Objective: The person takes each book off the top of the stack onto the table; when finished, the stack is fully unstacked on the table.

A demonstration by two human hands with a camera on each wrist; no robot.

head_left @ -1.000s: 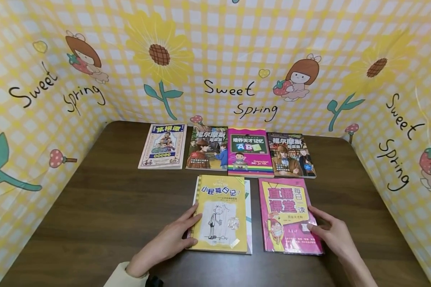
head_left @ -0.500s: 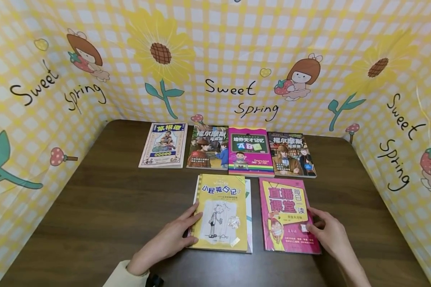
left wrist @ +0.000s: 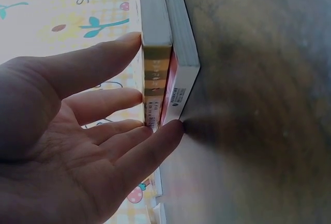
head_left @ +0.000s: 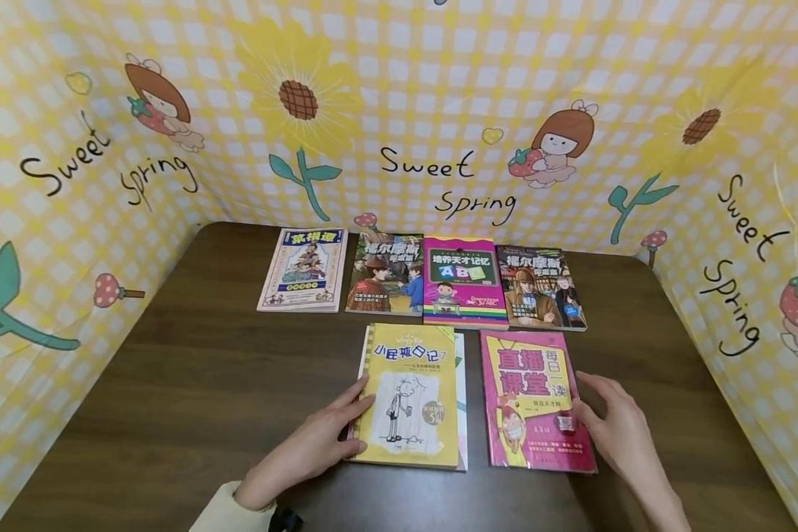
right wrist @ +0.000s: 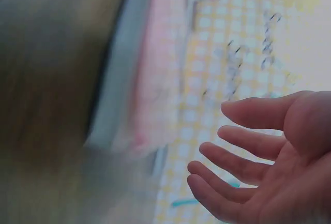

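Observation:
A yellow comic-style book [head_left: 406, 399] lies on top of a pale-covered book [head_left: 462, 414], which shows along its right side. My left hand [head_left: 312, 436] touches the left edge of this pair with loosely straight fingers. In the left wrist view, the fingertips meet the yellow spine [left wrist: 156, 79], and the little finger reaches the lower book's white spine [left wrist: 178, 92]. A glossy pink book [head_left: 539, 399] lies to the right of the pair. Beside its right edge is my right hand [head_left: 621, 428], fingers relaxed and holding nothing; the right wrist view shows a gap between fingertips and book.
Behind these, a row holds a cream-covered book [head_left: 302, 270], a detective book [head_left: 386, 273], a magenta ABC book [head_left: 464, 284] and another detective book [head_left: 540, 288]. All lie on a dark wooden table [head_left: 193, 384]. Yellow checked cloth [head_left: 399, 96] stands around the back and sides.
My right hand has come away from the pink book's right edge, which its fingers were touching. The pink book turned very slightly. My left hand and the yellow book have stayed put.

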